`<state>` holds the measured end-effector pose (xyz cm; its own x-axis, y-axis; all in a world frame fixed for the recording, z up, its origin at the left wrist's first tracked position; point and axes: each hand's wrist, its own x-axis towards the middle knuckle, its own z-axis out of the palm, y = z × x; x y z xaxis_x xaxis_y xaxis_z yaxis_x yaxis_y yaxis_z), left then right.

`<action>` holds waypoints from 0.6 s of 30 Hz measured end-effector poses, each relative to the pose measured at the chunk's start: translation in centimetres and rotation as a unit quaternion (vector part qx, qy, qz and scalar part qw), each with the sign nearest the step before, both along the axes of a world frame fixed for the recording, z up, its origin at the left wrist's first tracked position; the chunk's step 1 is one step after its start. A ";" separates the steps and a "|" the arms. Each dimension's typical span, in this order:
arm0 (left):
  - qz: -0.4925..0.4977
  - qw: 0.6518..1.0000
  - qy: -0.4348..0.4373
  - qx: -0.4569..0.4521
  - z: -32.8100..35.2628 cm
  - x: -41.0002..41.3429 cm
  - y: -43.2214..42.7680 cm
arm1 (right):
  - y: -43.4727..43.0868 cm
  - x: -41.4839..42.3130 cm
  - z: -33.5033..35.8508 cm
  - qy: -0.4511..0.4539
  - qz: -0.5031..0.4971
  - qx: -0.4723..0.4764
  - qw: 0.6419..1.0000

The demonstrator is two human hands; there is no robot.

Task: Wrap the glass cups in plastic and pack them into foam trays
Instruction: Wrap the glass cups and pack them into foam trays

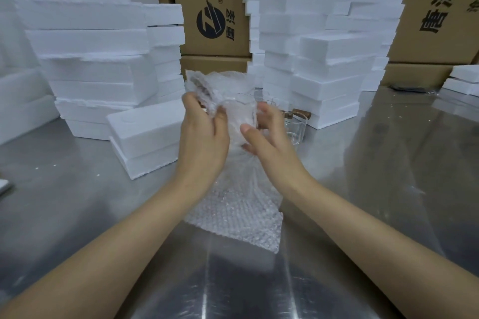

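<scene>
**Fragile cup, slippery wrap, much of it hidden**

The cup is held up above the tabletop, between the two hands, with the wrap half round it. The rest of the sheet trails down onto the metal.

The left grip is clenched on a bunched fold of wrap at the cup's upper left. The right grip grasps the cup from the other side, thumb forward and fingers behind.

The cup looks thin-walled and light, but it is rigid and breakable, and bare glass is likely slick. The wrap is soft and limp and weighs next to nothing, so it will slide on the glass unless pinned. The safest hold is probably round the cup's body through the wrap. Its loose tail will not carry the cup.

The cup's outline is lost behind bubbles and motion blur, so its rim, base and tilt cannot be told. A brown patch under the right fingers may be a handle, but that is unclear.

More bare cups stand just right of the hands, partly hidden. An open tray lies to the left, its pockets hard to see. Foam stacks and boxes stand behind.
</scene>
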<state>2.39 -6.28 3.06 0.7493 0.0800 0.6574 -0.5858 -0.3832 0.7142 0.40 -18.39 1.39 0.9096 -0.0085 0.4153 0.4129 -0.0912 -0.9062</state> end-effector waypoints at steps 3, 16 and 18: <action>-0.046 0.998 0.044 -0.006 -0.6 0.0 -0.7 | 0.1 0.5 -0.5 0.030 0.020 0.065 0.997; -0.102 0.958 0.030 0.265 -0.7 -0.3 -0.4 | -2.9 0.6 1.1 -0.113 -0.233 -0.230 0.938; -0.108 0.981 0.071 0.143 -0.6 0.1 -0.3 | -2.4 0.3 1.1 -0.121 -0.169 -0.172 0.963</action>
<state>2.45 -6.58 2.49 0.8139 -0.2629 0.5181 -0.5780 -0.4575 0.6758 0.75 -20.81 2.51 0.7555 -0.1116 0.6455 0.5020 -0.5344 -0.6800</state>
